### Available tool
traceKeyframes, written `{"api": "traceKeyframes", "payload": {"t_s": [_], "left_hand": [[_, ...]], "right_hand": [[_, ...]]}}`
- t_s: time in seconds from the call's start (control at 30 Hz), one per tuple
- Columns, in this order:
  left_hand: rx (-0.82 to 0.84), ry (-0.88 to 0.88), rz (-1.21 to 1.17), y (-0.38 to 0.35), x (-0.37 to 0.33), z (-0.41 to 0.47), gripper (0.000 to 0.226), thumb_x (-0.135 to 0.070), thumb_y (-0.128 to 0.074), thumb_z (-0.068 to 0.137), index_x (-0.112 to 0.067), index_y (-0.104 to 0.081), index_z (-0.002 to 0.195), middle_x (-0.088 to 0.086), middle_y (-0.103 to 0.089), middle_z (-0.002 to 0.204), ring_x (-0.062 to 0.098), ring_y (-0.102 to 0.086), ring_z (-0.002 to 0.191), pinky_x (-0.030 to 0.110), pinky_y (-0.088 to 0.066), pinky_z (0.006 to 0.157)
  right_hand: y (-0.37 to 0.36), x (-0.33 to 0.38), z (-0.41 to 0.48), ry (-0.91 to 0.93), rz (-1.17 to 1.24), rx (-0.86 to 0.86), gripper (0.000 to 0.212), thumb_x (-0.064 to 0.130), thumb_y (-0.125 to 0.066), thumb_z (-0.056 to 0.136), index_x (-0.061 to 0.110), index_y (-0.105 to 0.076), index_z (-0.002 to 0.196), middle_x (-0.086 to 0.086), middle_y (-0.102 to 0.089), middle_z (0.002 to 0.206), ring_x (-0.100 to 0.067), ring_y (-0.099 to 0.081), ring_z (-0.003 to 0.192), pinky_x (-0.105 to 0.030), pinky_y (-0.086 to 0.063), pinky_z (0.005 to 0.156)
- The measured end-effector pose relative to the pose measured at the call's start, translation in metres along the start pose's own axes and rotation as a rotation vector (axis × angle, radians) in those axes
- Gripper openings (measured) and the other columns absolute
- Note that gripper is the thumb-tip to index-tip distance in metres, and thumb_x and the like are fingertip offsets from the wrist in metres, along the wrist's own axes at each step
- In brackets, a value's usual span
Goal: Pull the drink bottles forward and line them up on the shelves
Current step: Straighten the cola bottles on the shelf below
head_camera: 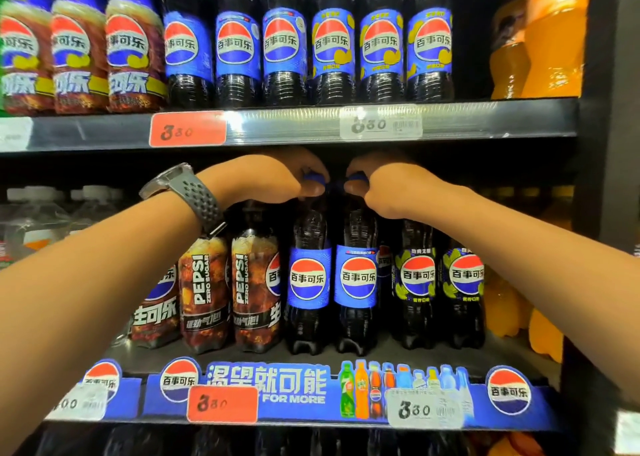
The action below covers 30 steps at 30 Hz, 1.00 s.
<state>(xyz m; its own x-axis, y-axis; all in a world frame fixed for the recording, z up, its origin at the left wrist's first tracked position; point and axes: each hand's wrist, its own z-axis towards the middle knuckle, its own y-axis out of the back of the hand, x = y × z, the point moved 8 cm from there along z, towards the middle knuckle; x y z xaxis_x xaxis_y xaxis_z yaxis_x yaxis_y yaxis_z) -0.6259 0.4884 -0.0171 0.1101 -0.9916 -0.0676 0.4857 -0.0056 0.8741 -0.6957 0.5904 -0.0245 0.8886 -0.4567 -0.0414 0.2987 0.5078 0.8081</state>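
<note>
Two dark cola bottles with blue labels stand side by side on the middle shelf (346, 362). My left hand (277, 176), watch on the wrist, grips the blue cap of the left blue-label bottle (307, 279). My right hand (388, 183) grips the cap of the right blue-label bottle (358, 279). Both bottles stand upright near the shelf's front. Left of them are two Pepsi Zero Sugar bottles (204, 292). To the right stand two dark bottles with yellow-green labels (417, 275), set slightly further back.
The upper shelf (294, 126) carries a full front row of cola bottles (239, 46) and orange drink bottles (550, 36) at right. More orange bottles (543, 337) sit at the middle shelf's right end. Clear water bottles (41, 220) are at far left. A dark upright post (602, 178) bounds the right side.
</note>
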Motion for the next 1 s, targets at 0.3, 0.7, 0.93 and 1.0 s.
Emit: {"api": "traceKeyframes", "payload": {"t_s": [0.3, 0.7, 0.93, 1.0], "left_hand": [[-0.060, -0.033, 0.019, -0.002, -0.009, 0.002, 0.023, -0.020, -0.059, 0.093, -0.014, -0.064, 0.114, -0.001, -0.068, 0.083, 0.011, -0.059, 0.069, 0.015, -0.044, 0.068], [0.059, -0.014, 0.142, 0.002, 0.008, 0.007, 0.026, -0.018, -0.058, 0.093, -0.016, -0.062, 0.118, 0.003, -0.068, 0.098, 0.012, -0.058, 0.077, 0.024, -0.041, 0.070], [0.046, 0.021, 0.175, 0.006, 0.009, 0.005, 0.031, -0.020, -0.060, 0.090, -0.024, -0.061, 0.120, -0.014, -0.060, 0.092, 0.010, -0.055, 0.081, 0.024, -0.040, 0.077], [0.011, 0.014, 0.162, 0.007, 0.002, -0.001, 0.030, -0.026, -0.059, 0.089, -0.033, -0.060, 0.118, -0.012, -0.063, 0.104, 0.012, -0.057, 0.091, 0.026, -0.042, 0.082]], "right_hand": [[0.004, -0.008, -0.006, -0.020, 0.039, -0.029, 0.027, 0.035, -0.052, 0.096, 0.021, -0.059, 0.118, -0.009, -0.060, 0.110, -0.026, -0.055, 0.092, -0.033, -0.048, 0.079], [0.002, 0.002, 0.000, -0.016, 0.154, -0.060, 0.027, 0.038, -0.054, 0.094, 0.022, -0.060, 0.114, -0.008, -0.061, 0.109, -0.026, -0.057, 0.096, -0.030, -0.046, 0.078], [0.003, 0.009, 0.005, 0.072, 0.099, 0.005, 0.036, 0.046, -0.055, 0.091, 0.022, -0.057, 0.118, -0.003, -0.060, 0.113, -0.018, -0.050, 0.088, -0.028, -0.041, 0.073], [0.005, 0.008, 0.003, 0.094, 0.099, 0.009, 0.038, 0.049, -0.052, 0.092, 0.022, -0.056, 0.118, -0.001, -0.061, 0.110, -0.018, -0.051, 0.089, -0.029, -0.041, 0.074]]}}
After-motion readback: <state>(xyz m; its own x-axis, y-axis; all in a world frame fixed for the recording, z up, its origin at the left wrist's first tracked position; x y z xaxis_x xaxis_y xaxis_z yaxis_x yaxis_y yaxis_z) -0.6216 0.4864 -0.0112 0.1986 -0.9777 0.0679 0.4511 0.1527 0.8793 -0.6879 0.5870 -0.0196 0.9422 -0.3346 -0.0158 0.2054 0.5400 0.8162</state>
